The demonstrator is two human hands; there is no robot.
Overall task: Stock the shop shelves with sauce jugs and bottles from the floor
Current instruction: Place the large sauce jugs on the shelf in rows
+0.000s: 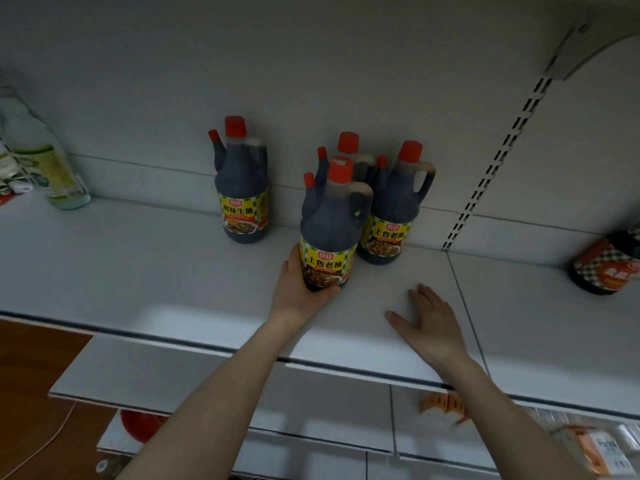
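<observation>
Since the front jug [329, 230] is joining others of its kind, the left hand [301, 285] grips it low, with the fingers and thumb curled round the base under the yellow label. Held that way, the label faces outward and the jug can be slid back into the group. It sits mid-shelf, a little forward of the back wall. The right jug [394, 209], with the same label, stands just beside and behind it. The rear jug [349, 150] is mostly hidden, with only its red cap and small spout showing above the front one. A lone jug [242, 188] with different lettering stands apart to the left, probably the start of a separate row for another sauce. The right hand [429, 320] lies flat on the shelf [138, 265], fingers straight and spread, holding nothing; I judge it steadies the reach. Whether the front jug's base sits fully on the shelf cannot be told, because the left hand covers it. A clear bottle [45, 161] is cut off at the left edge and too blurred for its label to be read. A dark jar [606, 265] is cropped at the right edge. Below, orange tags [446, 405] and some packets [595, 448] are smeared, and little of the floor [31, 368] shows, so any stock waiting there is out of sight.
</observation>
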